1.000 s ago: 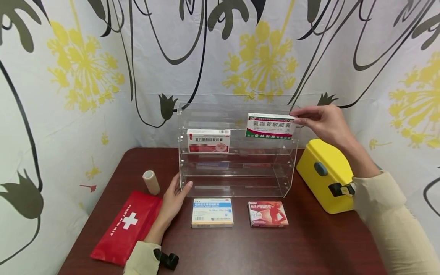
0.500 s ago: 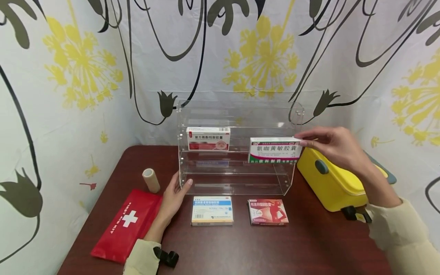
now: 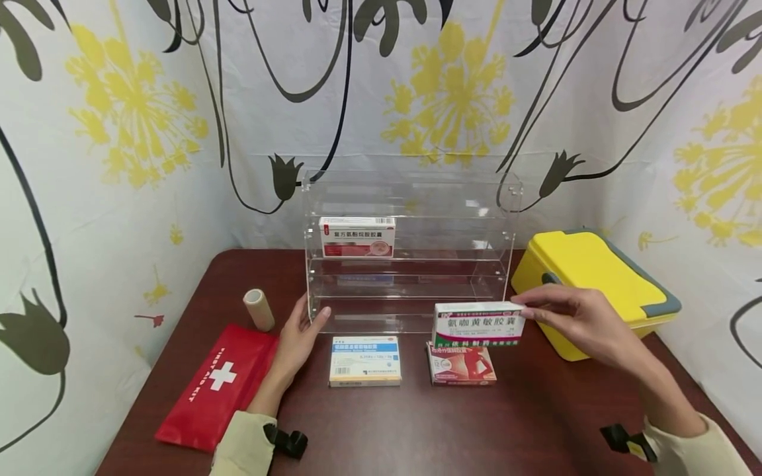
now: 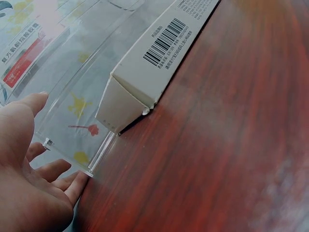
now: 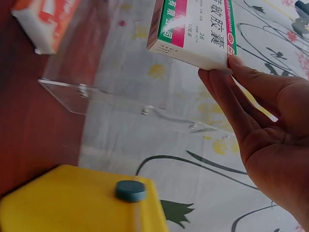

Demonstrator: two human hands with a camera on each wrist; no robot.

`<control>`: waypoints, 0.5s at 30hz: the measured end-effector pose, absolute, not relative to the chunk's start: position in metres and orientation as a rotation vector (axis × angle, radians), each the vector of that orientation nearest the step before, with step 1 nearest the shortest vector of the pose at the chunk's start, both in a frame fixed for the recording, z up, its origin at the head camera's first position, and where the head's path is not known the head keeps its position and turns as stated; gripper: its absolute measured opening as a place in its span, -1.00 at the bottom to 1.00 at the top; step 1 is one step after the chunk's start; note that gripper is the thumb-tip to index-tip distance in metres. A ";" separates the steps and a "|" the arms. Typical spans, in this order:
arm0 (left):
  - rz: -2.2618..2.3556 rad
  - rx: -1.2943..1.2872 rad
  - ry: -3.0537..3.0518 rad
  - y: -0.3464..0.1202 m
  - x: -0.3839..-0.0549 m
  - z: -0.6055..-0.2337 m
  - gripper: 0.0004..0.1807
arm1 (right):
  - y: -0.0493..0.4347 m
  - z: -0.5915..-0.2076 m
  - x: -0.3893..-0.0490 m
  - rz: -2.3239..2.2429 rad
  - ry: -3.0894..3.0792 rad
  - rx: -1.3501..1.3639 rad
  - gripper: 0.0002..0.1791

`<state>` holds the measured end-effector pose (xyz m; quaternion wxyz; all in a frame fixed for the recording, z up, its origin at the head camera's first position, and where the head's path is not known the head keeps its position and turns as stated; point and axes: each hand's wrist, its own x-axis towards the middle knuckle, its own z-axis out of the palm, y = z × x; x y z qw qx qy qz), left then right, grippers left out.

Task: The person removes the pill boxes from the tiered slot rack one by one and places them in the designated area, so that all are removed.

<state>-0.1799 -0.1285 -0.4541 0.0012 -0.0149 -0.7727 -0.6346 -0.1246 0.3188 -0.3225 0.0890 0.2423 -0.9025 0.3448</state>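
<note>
My right hand (image 3: 586, 322) pinches a white medicine box (image 3: 476, 325) with red and green bands by its right end, between thumb and fingers. The box is held up in front of the clear acrylic display rack (image 3: 411, 264) and overlaps a red medicine box (image 3: 462, 367) lying on the table. My left hand (image 3: 299, 337) grips the rack's lower left corner, thumb at the front and fingers around the side panel. A white and red medicine box (image 3: 358, 238) stands at the left of an upper tier. A blue and white medicine box (image 3: 365, 361) lies before the rack.
A red first aid pouch (image 3: 217, 387) and an upright beige roll (image 3: 258, 311) lie left of the rack. A yellow case (image 3: 589, 271) with a grey handle stands at its right. A patterned curtain (image 3: 381, 119) hangs behind the table (image 3: 476, 430).
My right hand has lowered the white, red and green medicine box from the rack's upper right tier, down and forward to just above the red box. The left hand stays at the rack's corner.
</note>
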 end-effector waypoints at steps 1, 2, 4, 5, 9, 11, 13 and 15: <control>-1.994 -0.045 -2.425 -0.129 -0.180 -0.455 -0.22 | 0.319 -0.327 -0.121 1.039 -2.696 0.718 -0.62; -1.997 -0.045 -2.423 -0.129 -0.180 -0.455 -0.22 | 0.320 -0.330 -0.118 1.054 -2.703 0.715 -0.63; -2.002 -0.042 -2.419 -0.130 -0.180 -0.455 -0.22 | 0.321 -0.337 -0.112 1.061 -2.703 0.723 -0.64; -2.003 -0.040 -2.417 -0.130 -0.180 -0.455 -0.22 | 0.321 -0.341 -0.109 1.050 -2.699 0.732 -0.64; -2.018 -0.049 -2.405 -0.129 -0.180 -0.455 -0.23 | 0.322 -0.353 -0.096 1.032 -2.664 0.747 -0.63; -2.022 -0.056 -2.403 -0.129 -0.180 -0.456 -0.22 | 0.322 -0.358 -0.089 1.059 -2.642 0.760 -0.61; -2.024 -0.055 -2.405 -0.129 -0.180 -0.456 -0.22 | 0.323 -0.362 -0.083 1.101 -2.626 0.758 -0.59; -2.019 -0.050 -2.406 -0.129 -0.180 -0.455 -0.22 | 0.323 -0.365 -0.078 1.141 -2.621 0.761 -0.59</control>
